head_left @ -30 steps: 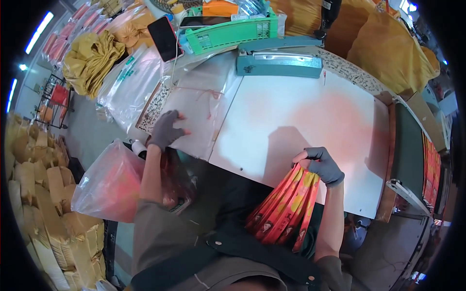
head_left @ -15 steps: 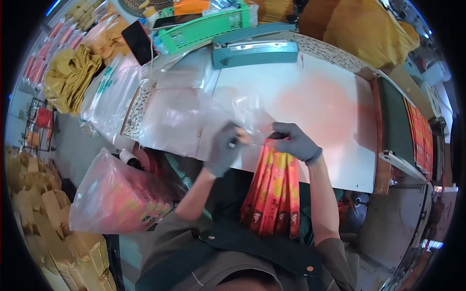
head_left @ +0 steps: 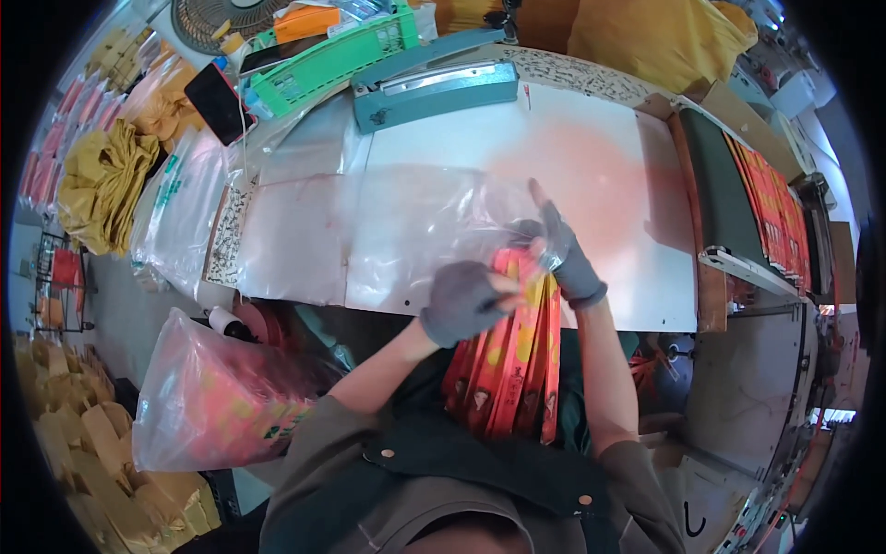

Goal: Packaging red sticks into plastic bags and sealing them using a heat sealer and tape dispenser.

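Since half a second ago, the clear plastic bag point(head_left: 434, 226) has been drawn further over the top of the bundle of red and yellow packets point(head_left: 508, 369), and the right hand point(head_left: 558, 254) has been shifted up to the bag's right edge.

The left hand point(head_left: 466, 300), in a grey glove, is closed around the upper end of the bundle, with the bag's lower edge pinched against it. The right hand, also gloved in grey, is held against the bag's mouth beside the packet tops; its index finger is stretched upward while the other fingers are curled on the plastic.

The bundle is stood on end at the near edge of the white table point(head_left: 637, 166), its lower part hanging below the table edge in front of the person's dark apron. The bag is spread flat over the table from the hands toward the left.

Further clear bags point(head_left: 286, 235) are lain flat on the table to the left. A teal heat sealer point(head_left: 434, 92) is placed along the far edge, with a green basket point(head_left: 332, 60) and a black phone point(head_left: 220, 97) just beyond it to the left. A filled plastic sack point(head_left: 217, 397) of red packets is seen below the table on the left, and yellow bags point(head_left: 101, 180) are piled further left. More red packets point(head_left: 771, 208) are stacked on a shelf at the right.
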Tool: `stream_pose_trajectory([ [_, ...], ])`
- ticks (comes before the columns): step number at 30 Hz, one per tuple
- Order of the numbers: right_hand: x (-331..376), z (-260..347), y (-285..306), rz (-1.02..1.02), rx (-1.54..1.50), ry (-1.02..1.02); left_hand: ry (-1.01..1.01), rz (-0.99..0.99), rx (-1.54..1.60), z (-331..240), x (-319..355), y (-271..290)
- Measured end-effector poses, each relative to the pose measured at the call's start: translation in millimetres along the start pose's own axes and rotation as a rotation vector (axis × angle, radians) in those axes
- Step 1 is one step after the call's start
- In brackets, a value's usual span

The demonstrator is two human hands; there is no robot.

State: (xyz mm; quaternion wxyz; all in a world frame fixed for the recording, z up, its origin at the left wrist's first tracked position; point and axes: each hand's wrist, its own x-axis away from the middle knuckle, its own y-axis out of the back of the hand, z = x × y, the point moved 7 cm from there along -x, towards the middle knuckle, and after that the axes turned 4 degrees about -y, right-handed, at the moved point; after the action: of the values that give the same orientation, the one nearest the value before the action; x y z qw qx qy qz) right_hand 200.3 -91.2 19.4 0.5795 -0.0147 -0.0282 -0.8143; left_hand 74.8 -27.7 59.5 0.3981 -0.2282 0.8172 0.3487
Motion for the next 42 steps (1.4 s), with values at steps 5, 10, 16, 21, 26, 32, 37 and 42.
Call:
stream_pose_trajectory([
  [5, 108, -65, -38, -0.183, 0.099, -0.166, 0.130, 0.161, -0.064, -24, 78, 9],
  [10, 163, -89, -71, -0.201, -0.125, -0.206, 0.333, 0.356, 0.134, -38, 137, -11],
  [16, 119, 78, 12, -0.164, 0.864, 0.087, 0.592, 0.501, 0.665, -4, -36, 50],
  [21, 103, 255, 16, -0.521, 1.360, 0.651, 0.094, 0.141, 0.257, -37, -199, 117],
  [26, 78, 261, 51, -0.423, 1.180, 0.329, -0.067, 0.372, -0.123, -35, -194, 97],
  [32, 26, 227, -24, -0.099, 1.288, 0.694, -0.528, 0.255, -0.491, -89, -197, 93],
  [37, -24, 233, -15, -0.163, 1.236, 0.828, 0.373, 0.065, 0.537, 14, -146, 97],
  [42, -171, 165, 84, -0.451, 0.796, 0.281, 0.982, 0.150, 0.725, 125, -73, 28],
])
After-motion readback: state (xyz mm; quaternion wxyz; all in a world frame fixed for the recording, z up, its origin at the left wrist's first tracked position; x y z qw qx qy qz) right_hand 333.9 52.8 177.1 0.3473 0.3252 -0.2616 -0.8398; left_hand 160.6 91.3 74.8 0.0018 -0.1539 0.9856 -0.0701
